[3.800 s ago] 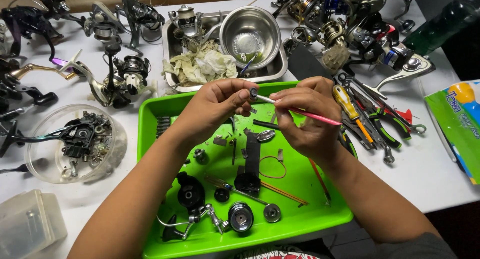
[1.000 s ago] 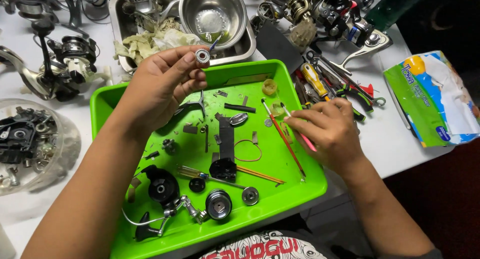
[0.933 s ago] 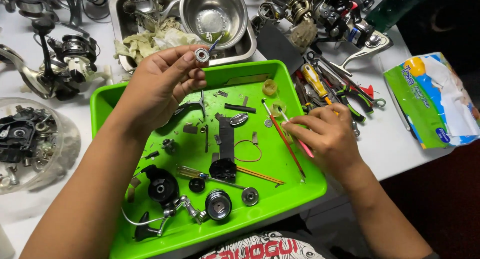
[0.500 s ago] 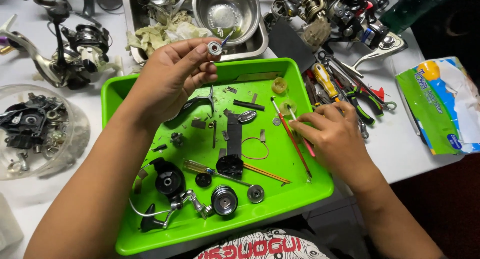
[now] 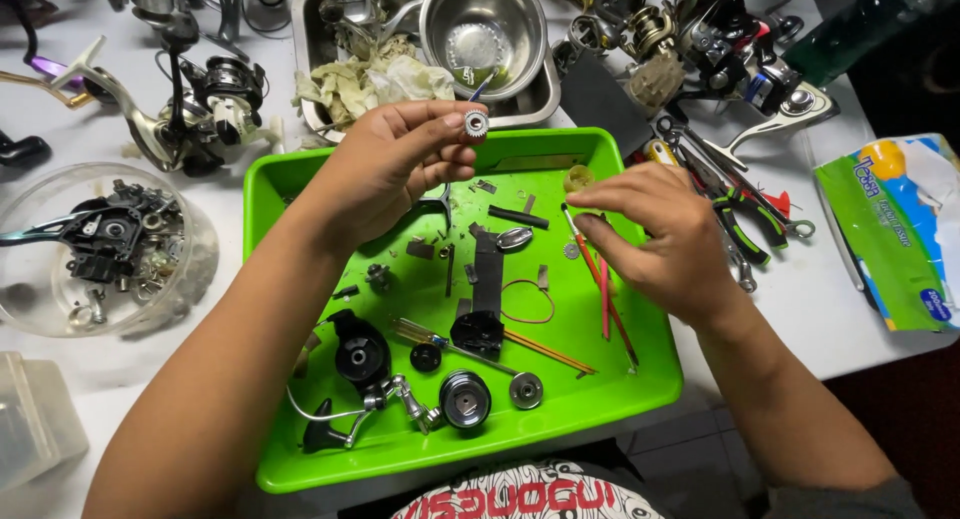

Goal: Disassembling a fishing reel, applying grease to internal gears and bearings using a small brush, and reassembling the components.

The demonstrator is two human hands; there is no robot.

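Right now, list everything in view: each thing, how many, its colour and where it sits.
Small toothed metal gear: one, silver, pinched in the left fingertips above the tray.
Shallow plastic tray: one, bright green, centre of the white table.
Thin paint brushes: two, pink and red handles, right side of the tray.
Loose reel parts: many, black and silver, in the tray.
Round steel bowl: one, silver, in a steel pan behind the tray.
Crumpled rags: a heap, off-white, same pan.
Clear round tub: one, holding parts, left.
Fishing reels: several, along the back.
Hand tools: a pile, right of the tray.
Tissue pack: one, green and blue, far right.
Left hand: holds the gear.
Right hand: over the brushes.
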